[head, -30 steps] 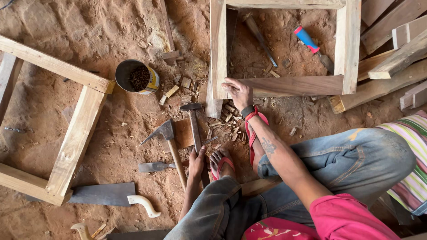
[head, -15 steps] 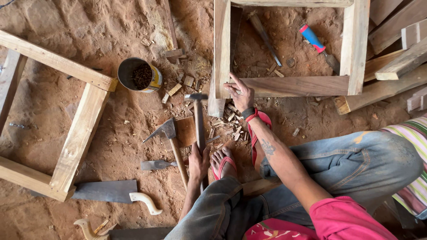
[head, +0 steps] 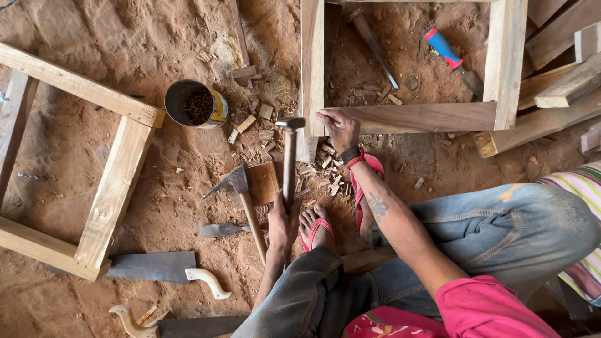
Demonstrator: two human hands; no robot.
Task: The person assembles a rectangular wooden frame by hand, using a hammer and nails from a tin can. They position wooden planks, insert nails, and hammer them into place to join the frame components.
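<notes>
One hammer [head: 289, 161], two frames. My left hand [head: 283, 222] is wrapped round its handle, long axis vertical, head pointing away; my right hand [head: 338, 128] presses flat on the wooden frame [head: 413, 117].

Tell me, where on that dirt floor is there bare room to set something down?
Bare dirt lies between the tin of nails and the light wooden frame, and inside the frame between chisel and blue-handled tool. It is crowded with wood chips around the hammer and both hands.
</notes>
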